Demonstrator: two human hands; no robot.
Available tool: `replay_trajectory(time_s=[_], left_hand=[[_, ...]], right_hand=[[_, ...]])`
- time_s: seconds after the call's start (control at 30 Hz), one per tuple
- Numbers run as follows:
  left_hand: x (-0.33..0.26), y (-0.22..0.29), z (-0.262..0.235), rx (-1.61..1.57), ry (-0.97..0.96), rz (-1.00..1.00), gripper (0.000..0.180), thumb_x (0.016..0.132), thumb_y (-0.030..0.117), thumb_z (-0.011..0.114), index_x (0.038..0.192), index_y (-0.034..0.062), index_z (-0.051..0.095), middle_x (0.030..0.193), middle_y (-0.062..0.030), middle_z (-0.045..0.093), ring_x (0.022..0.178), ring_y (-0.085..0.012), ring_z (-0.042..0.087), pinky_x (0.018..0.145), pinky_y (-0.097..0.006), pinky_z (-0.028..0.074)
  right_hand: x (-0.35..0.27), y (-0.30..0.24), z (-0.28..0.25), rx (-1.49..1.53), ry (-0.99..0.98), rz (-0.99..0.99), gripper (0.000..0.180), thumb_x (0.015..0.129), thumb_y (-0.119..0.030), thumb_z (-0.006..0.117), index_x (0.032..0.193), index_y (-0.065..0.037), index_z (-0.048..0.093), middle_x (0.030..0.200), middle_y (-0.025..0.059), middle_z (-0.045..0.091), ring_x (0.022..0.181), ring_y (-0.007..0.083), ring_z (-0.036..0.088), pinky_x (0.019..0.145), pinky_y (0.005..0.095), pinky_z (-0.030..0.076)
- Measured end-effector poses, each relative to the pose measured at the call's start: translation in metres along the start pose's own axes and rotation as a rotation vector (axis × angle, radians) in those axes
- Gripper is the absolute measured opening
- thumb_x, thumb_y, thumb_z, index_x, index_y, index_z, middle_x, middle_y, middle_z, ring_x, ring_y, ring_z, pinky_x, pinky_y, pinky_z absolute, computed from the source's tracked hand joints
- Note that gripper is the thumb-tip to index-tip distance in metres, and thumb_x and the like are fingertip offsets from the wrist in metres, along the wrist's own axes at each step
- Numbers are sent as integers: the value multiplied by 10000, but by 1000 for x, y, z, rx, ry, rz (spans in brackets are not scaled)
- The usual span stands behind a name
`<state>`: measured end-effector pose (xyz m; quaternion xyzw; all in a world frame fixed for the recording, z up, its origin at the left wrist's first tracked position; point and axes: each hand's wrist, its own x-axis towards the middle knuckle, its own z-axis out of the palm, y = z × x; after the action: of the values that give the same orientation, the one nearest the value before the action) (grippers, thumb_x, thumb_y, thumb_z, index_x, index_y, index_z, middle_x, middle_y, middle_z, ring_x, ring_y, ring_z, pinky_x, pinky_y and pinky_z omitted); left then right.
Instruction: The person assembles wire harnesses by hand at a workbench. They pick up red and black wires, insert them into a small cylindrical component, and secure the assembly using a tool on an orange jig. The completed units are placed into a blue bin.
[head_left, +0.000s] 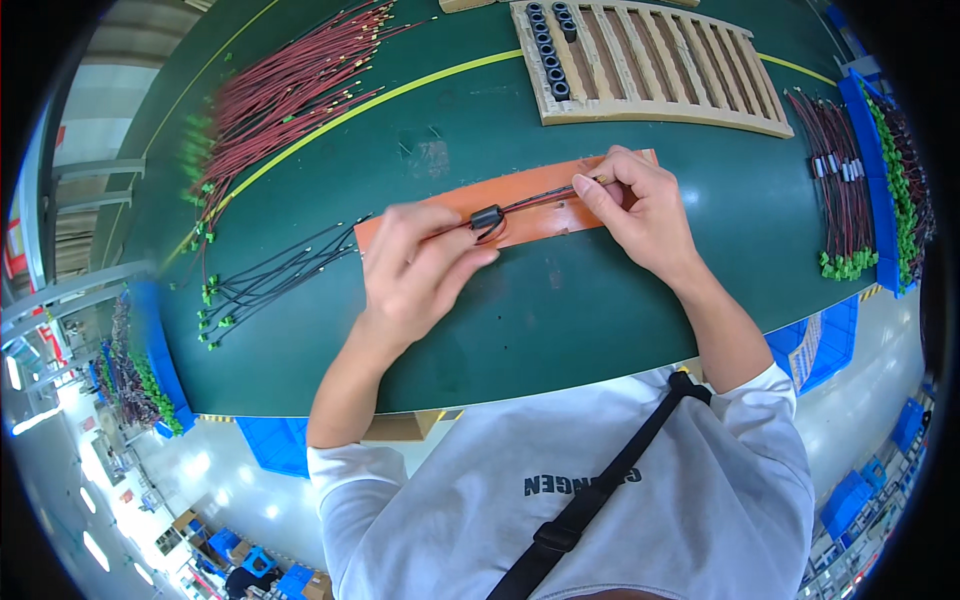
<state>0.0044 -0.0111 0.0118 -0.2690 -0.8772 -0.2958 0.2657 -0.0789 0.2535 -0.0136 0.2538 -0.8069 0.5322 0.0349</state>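
Note:
A black ferrite core (487,217) sits over an orange strip (500,203), with red and black wires (540,199) running through it. A dark loop of wire bends round just below the core. My left hand (412,262) is closed at the core's left side, its fingers on the wires there; its palm hides the rest of them. Over the strip's right end, my right hand (640,205) pinches the wire ends between thumb and forefinger. The wires lie stretched between the two hands.
A cardboard rack (660,65) with several black cores stands at the back. Red wires (300,80) with green connectors pile at far left, black wires (275,275) nearer. Bundled wires (840,180) lie at right beside a blue bin (870,170). The green table (560,330) ends near my body.

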Motion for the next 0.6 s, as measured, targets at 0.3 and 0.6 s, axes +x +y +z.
replay_trajectory(time_s=[0.3,0.6], left_hand=[[-7,-6,12,178,-33,70,259,745,-86,790,975,-26,687,911,-124,654,777,-277,658,619,-363,533],[3,-4,11,81,-150,-187,237,765,-63,791,977,-13,698,1040,-140,683,937,-295,682,739,-377,565]], right_hand=[[-2,2,-2,24,-45,55,215,922,-121,723,775,-17,604,617,41,447,598,183,429,651,353,372],[-4,5,-4,-269,-88,-75,185,892,-105,721,765,-43,601,723,58,578,722,236,552,770,393,401]])
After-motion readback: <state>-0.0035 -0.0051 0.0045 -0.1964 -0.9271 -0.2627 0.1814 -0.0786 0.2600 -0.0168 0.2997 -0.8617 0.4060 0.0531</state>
